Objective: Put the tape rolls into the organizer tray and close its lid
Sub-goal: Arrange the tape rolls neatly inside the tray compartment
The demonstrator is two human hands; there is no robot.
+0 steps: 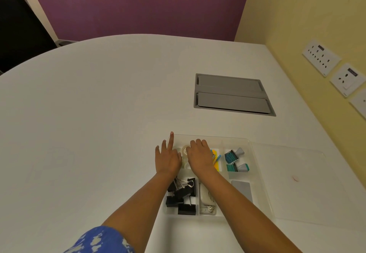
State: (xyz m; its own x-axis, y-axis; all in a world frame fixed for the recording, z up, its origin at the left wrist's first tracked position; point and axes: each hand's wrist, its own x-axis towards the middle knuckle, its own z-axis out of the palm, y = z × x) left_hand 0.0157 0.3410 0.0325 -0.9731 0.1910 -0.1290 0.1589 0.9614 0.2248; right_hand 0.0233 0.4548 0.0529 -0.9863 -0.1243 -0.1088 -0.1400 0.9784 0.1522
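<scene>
A clear plastic organizer tray (257,165) lies on the white table, its transparent lid (297,183) flat on the table to its right. Clear tape rolls (185,150) sit in the tray's far-left compartment, partly hidden between my hands. My left hand (168,158) rests at the tray's left edge with fingers spread. My right hand (200,157) lies over the tape compartment, fingers curled down onto the rolls; whether it grips one is hidden.
The tray also holds black binder clips (183,197), a white stapler (206,197), coloured sticky tabs (215,158), teal stamps (234,159) and a grey card (242,189). A grey cable hatch (231,95) is set in the table beyond. Wall sockets (320,56) are at right.
</scene>
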